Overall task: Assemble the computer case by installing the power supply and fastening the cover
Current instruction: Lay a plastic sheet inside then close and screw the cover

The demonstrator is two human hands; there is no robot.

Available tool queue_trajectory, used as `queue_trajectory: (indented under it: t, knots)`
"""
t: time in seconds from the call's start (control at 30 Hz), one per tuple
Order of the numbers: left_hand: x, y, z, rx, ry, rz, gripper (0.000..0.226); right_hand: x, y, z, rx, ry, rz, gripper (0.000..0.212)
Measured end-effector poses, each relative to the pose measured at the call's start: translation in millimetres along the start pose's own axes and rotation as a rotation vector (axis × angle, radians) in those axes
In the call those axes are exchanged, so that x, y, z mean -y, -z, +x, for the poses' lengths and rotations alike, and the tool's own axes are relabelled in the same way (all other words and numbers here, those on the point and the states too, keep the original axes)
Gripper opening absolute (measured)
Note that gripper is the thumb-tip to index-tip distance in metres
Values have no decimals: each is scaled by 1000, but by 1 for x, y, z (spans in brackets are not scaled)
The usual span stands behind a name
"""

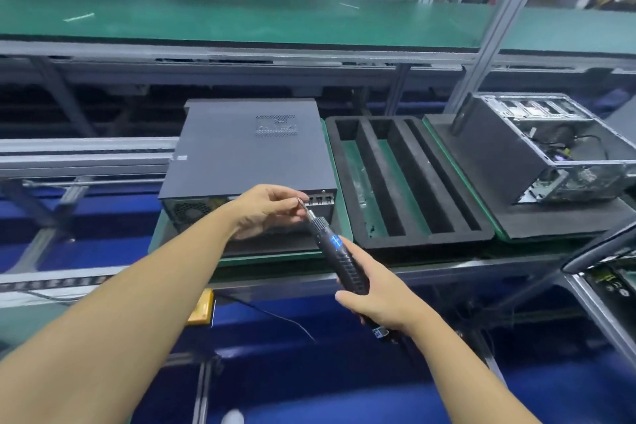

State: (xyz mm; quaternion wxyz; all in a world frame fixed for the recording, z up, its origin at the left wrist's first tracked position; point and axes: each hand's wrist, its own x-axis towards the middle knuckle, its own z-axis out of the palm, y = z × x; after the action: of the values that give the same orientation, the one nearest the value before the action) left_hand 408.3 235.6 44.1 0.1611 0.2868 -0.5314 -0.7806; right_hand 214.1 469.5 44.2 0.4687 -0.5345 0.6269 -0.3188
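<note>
A dark grey computer case (241,155) lies flat on a green pallet (339,217), its cover on and its rear panel facing me. My right hand (375,299) grips a black electric screwdriver (339,256) with a blue lit band, pointing up and left toward the case's rear edge. My left hand (268,208) pinches the screwdriver's metal bit tip (304,205) between thumb and fingers, just in front of the rear panel. Whether a screw sits on the tip is too small to tell.
A black foam tray (347,169) with long slots sits right of the case. Further right an open case (550,155) shows its insides. A green shelf (241,21) runs behind. An orange box (201,311) and cable lie below the conveyor rail.
</note>
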Motion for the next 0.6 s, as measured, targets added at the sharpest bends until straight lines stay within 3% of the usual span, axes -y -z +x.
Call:
queue_trajectory:
  t: [0.23, 0.47, 0.6]
  knots:
    - [-1, 22, -19, 25, 20, 128, 18, 9, -13, 7, 81, -3, -40, 92]
    - [-4, 28, -28, 9, -2, 169, 27, 17, -23, 17, 94, -17, -85, 93]
    - [-7, 35, -31, -25, 2, 348, 26, 17, -27, 20, 113, -30, -112, 94]
